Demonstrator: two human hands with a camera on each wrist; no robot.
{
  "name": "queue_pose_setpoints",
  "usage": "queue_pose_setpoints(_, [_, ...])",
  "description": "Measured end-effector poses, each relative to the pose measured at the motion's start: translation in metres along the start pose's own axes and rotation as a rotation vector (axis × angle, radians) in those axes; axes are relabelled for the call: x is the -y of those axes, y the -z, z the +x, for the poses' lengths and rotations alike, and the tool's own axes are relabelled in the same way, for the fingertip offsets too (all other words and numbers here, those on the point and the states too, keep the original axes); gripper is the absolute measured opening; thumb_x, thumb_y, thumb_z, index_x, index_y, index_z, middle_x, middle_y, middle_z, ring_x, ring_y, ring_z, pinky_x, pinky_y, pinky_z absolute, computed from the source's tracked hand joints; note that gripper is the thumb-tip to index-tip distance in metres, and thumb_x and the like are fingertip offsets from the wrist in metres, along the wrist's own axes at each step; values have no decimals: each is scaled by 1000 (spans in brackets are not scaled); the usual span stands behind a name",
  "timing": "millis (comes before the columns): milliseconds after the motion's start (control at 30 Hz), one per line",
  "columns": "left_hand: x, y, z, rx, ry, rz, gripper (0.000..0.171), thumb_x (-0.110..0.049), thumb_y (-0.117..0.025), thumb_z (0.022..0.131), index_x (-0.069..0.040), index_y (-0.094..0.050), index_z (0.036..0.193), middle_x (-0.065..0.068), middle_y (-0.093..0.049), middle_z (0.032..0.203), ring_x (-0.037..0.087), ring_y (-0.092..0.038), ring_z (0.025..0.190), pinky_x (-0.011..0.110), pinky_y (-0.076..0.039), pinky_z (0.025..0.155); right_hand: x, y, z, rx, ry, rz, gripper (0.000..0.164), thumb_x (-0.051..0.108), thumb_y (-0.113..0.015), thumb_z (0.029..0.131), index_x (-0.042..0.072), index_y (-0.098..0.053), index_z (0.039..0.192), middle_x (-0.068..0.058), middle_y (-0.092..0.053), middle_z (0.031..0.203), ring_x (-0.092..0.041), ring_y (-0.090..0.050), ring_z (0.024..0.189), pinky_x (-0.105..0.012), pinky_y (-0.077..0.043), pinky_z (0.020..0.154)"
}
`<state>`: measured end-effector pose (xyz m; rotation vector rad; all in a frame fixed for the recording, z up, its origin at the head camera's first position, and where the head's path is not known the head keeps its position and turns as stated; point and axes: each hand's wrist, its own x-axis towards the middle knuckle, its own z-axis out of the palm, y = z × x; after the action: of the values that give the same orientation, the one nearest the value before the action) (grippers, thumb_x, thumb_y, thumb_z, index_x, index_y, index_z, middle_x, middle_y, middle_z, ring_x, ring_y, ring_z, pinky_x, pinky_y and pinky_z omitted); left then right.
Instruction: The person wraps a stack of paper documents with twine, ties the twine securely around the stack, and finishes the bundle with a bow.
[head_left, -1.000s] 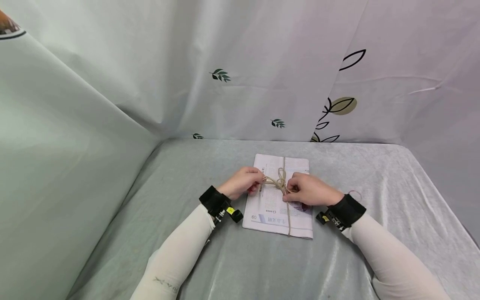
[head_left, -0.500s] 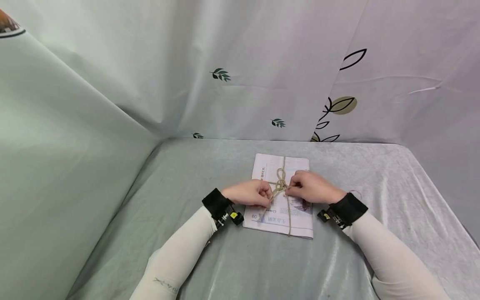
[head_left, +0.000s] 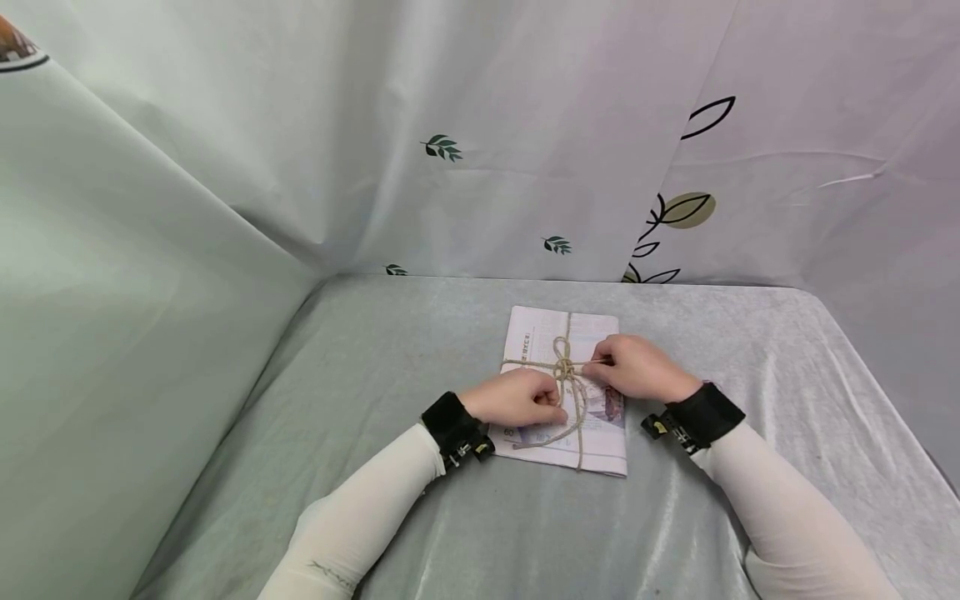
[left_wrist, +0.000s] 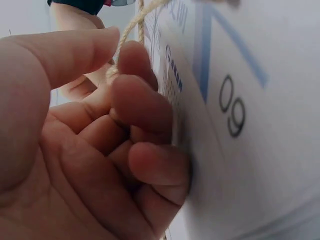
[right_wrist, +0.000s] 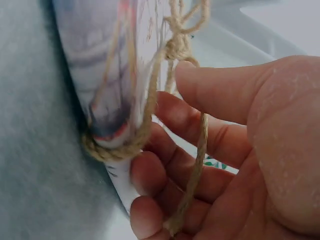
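Note:
A folded newspaper bundle (head_left: 600,458) lies flat on the table, with twine (head_left: 525,363) crossing it both ways. At its centre is a knot (head_left: 564,367) with a small loop standing toward the far edge. My left hand (head_left: 521,398) is over the paper's lower left, fingers curled; in the left wrist view twine (left_wrist: 131,24) runs between thumb and forefinger. A loose tail (head_left: 551,440) curves below that hand. To the right of the knot, my right hand (head_left: 637,367) holds another twine end (right_wrist: 199,155), which passes behind the thumb and over the curled fingers.
Grey cloth (head_left: 390,350) covers the table. A pale curtain with leaf prints (head_left: 487,200) stands along the back, and another pale sheet (head_left: 150,333) closes off the left side. Each wrist wears a black strap (head_left: 705,412) with a small camera.
My left hand has moved from the bundle's left edge down and right toward its middle, and the tail has swung to the near side. My right hand has shifted slightly up and right.

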<state>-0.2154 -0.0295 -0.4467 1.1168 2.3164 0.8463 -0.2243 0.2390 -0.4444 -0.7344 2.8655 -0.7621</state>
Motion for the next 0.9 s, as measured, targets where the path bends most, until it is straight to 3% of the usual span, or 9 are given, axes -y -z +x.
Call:
queue_pose_setpoints(167, [3, 1, 0, 4, 0, 52, 29, -23, -79, 105, -19, -64, 81, -12, -51, 68, 3, -50, 62, 22, -41, 66, 4, 5, -2, 54, -3, 30, 7, 12, -71, 100, 13, -77, 98, 8, -69, 82, -9, -60, 70, -37, -51, 76])
queue_pose_setpoints(267, [5, 2, 0, -7, 1, 100, 32, -25, -79, 106, -20, -61, 80, -12, -49, 69, 4, -49, 62, 23, -40, 66, 6, 7, -3, 119, -10, 106, 7, 14, -70, 103, 11, -76, 105, 6, -71, 84, -10, -64, 68, -36, -52, 73])
queue_pose_setpoints(433, [7, 3, -1, -26, 3, 145, 41, -30, -78, 107, -21, -54, 75, -12, -46, 68, 5, -47, 61, 24, -38, 64, 6, 10, -4, 185, 9, 188, 14, 25, -76, 108, 15, -77, 98, 4, -71, 77, -12, -65, 64, -31, -49, 64])
queue_pose_setpoints(533, [8, 3, -1, -24, 7, 141, 44, -33, -75, 109, -21, -52, 73, -12, -45, 67, 5, -46, 59, 24, -37, 62, 5, 11, -4, 203, 21, 199, 20, 23, -74, 110, 16, -78, 91, 3, -69, 73, -12, -61, 62, -30, -46, 62])
queue_pose_setpoints(733, [6, 4, -1, 3, 0, 117, 44, -35, -73, 111, -21, -53, 74, -12, -45, 66, 5, -47, 58, 24, -38, 61, 2, 13, -6, 171, 13, 137, 20, 21, -74, 109, 16, -77, 90, 5, -68, 73, -10, -56, 63, -31, -43, 64])
queue_pose_setpoints(900, [3, 15, -4, 11, -6, 70, 25, -33, -73, 111, -17, -72, 91, -10, -54, 73, 5, -52, 65, 24, -43, 67, 4, 13, -6, 130, 11, 103, 11, 23, -76, 107, 15, -79, 99, 6, -72, 85, -10, -62, 73, -35, -50, 73])
